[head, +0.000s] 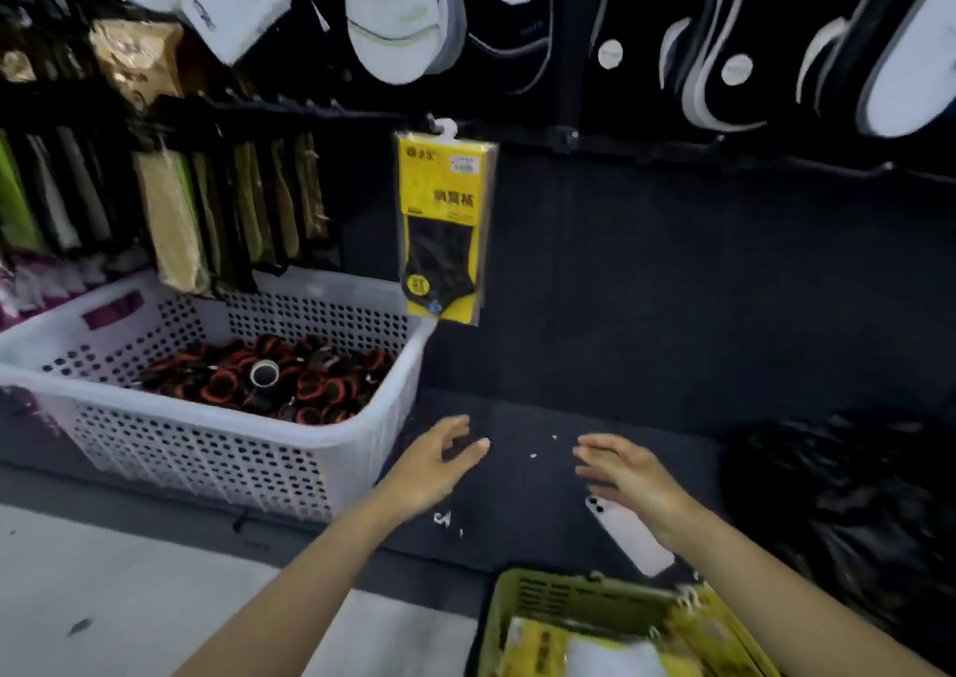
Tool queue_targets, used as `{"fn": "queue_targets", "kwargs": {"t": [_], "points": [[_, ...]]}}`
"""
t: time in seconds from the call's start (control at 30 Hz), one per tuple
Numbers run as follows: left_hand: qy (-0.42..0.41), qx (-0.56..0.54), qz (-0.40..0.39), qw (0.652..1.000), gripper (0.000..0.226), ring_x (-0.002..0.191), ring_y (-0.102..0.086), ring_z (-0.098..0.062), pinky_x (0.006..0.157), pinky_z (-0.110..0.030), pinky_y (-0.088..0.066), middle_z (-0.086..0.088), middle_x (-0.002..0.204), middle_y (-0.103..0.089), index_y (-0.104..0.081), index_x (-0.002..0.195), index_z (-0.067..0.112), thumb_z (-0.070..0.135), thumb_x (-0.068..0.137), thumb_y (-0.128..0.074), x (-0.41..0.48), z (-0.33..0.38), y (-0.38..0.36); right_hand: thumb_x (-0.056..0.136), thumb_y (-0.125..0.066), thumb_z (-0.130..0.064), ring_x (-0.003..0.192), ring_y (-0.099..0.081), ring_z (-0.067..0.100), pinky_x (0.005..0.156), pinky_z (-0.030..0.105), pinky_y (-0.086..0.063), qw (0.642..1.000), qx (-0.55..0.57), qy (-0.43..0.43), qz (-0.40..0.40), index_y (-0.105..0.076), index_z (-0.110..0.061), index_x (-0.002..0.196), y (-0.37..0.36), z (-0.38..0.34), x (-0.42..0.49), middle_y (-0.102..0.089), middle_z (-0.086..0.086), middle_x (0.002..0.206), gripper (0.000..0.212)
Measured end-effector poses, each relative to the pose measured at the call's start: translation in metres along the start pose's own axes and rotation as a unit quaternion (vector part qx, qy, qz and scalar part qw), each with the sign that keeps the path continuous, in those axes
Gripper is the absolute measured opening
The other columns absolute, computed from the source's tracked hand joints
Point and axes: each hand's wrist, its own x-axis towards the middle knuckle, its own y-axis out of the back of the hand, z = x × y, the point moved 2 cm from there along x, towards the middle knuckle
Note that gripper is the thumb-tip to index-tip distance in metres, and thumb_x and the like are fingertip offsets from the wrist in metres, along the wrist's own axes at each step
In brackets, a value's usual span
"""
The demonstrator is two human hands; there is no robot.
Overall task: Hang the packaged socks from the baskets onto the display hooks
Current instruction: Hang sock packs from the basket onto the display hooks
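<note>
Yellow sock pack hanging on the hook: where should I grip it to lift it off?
Probably pinch the yellow sock pack at its top, just below the white hanger tab, coming from the front; it hangs flat and facing you, and both hands are empty.

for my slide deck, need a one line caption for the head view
Both empty hands, left and right, hover below one yellow packaged sock pair hanging on a display hook.

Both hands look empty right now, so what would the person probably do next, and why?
Probably reach back and down into the yellow basket for another packet. Both the left hand and right hand hover open and empty, one yellow sock packet already hangs on its hook, and more packets lie in that basket.
</note>
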Motion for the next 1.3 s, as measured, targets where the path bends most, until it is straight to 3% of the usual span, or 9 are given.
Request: {"fn": "queue_targets", "kwargs": {"t": [0.23, 0.4, 0.57, 0.77, 0.87, 1.0, 1.17, 1.23, 1.3], "points": [[0.058, 0.071, -0.169, 0.981, 0.055, 0.12, -0.051, -0.014, 0.086, -0.012, -0.04, -0.006, 0.14, -0.049, -0.041, 0.14, 0.009, 0.034, 0.094, -0.056, -0.042, -0.041, -0.12, 0.09, -0.062, -0.008, 0.085, -0.061, 0.015, 0.062, 0.014, -0.047, 0.99, -0.103, -0.096, 0.026, -0.061, -0.001, 0.115, 0.091, 0.118, -0.082, -0.066, 0.008, 0.1, 0.025], [0.117, 0.109, -0.238, 0.958, 0.059, 0.136, -0.038, -0.02, 0.108, -0.028, -0.035, -0.003, 0.152, -0.034, -0.032, 0.147, 0.013, 0.042, 0.097, -0.046, -0.077, -0.079, -0.173, 0.087, -0.068, -0.022, 0.114, -0.058, 0.024, 0.097, 0.032, -0.047, 0.98, -0.123, -0.152, 0.038, -0.057, -0.003, 0.122, 0.1, 0.171, -0.103, -0.062, 0.01, 0.121, 0.041], [0.164, 0.072, -0.281, 0.943, 0.059, 0.141, -0.029, -0.021, 0.109, -0.029, -0.03, -0.002, 0.157, -0.022, -0.028, 0.149, 0.016, 0.046, 0.098, -0.038, -0.103, -0.096, -0.201, 0.083, -0.073, -0.025, 0.093, -0.067, 0.007, 0.08, 0.022, -0.054, 0.984, -0.067, -0.166, 0.015, -0.072, -0.023, 0.093, 0.076, 0.19, -0.104, -0.072, -0.002, 0.103, 0.011], [0.173, 0.044, -0.263, 0.948, 0.051, 0.137, -0.034, -0.018, 0.103, -0.024, -0.031, -0.002, 0.154, -0.027, -0.036, 0.143, 0.018, 0.043, 0.099, -0.038, -0.123, -0.105, -0.221, 0.086, -0.069, -0.032, 0.113, -0.059, 0.026, 0.1, 0.046, -0.047, 0.975, -0.069, -0.211, 0.003, -0.062, -0.012, 0.119, 0.059, 0.199, -0.107, -0.065, 0.006, 0.119, 0.039], [0.225, -0.03, -0.218, 0.949, 0.04, 0.129, -0.044, -0.021, 0.105, -0.034, -0.039, -0.005, 0.147, -0.041, -0.048, 0.132, 0.026, 0.046, 0.096, -0.044, -0.124, -0.106, -0.216, 0.09, -0.065, -0.026, 0.113, -0.058, 0.028, 0.098, 0.048, -0.048, 0.978, -0.045, -0.201, 0.038, -0.059, -0.01, 0.122, 0.054, 0.202, -0.107, -0.063, 0.01, 0.121, 0.037], [0.31, -0.115, -0.156, 0.931, 0.053, 0.118, -0.051, -0.02, 0.103, -0.041, -0.044, -0.006, 0.143, -0.044, -0.045, 0.133, 0.02, 0.052, 0.091, -0.051, -0.126, -0.105, -0.21, 0.09, -0.065, -0.022, 0.093, -0.064, 0.021, 0.092, 0.041, -0.051, 0.983, -0.009, -0.169, 0.07, -0.066, -0.011, 0.112, 0.069, 0.189, -0.106, -0.07, 0.003, 0.1, 0.025], [0.416, -0.362, -0.172, 0.816, 0.089, 0.115, -0.057, -0.027, 0.096, -0.042, -0.049, -0.014, 0.141, -0.048, -0.025, 0.146, 0.008, 0.061, 0.081, -0.055, -0.126, -0.085, -0.211, 0.087, -0.068, -0.026, 0.083, -0.065, 0.026, 0.081, 0.041, -0.054, 0.975, 0.079, -0.139, 0.157, -0.068, -0.01, 0.103, 0.108, 0.163, -0.112, -0.071, 0.009, 0.094, 0.023], [0.386, -0.454, -0.196, 0.779, 0.084, 0.117, -0.057, -0.028, 0.094, -0.043, -0.05, -0.013, 0.133, -0.055, -0.032, 0.139, 0.009, 0.06, 0.078, -0.057, -0.12, -0.066, -0.21, 0.086, -0.068, -0.024, 0.073, -0.069, 0.021, 0.065, 0.032, -0.055, 0.976, 0.126, -0.113, 0.137, -0.069, -0.011, 0.102, 0.109, 0.156, -0.117, -0.074, 0.009, 0.093, 0.021], [0.32, -0.47, -0.205, 0.797, 0.068, 0.118, -0.058, -0.025, 0.093, -0.039, -0.052, -0.01, 0.129, -0.059, -0.044, 0.128, 0.013, 0.057, 0.078, -0.058, -0.111, -0.045, -0.208, 0.086, -0.067, -0.022, 0.08, -0.071, 0.023, 0.071, 0.034, -0.055, 0.976, 0.168, -0.091, 0.108, -0.069, -0.01, 0.102, 0.104, 0.153, -0.122, -0.075, 0.011, 0.096, 0.021]]}}
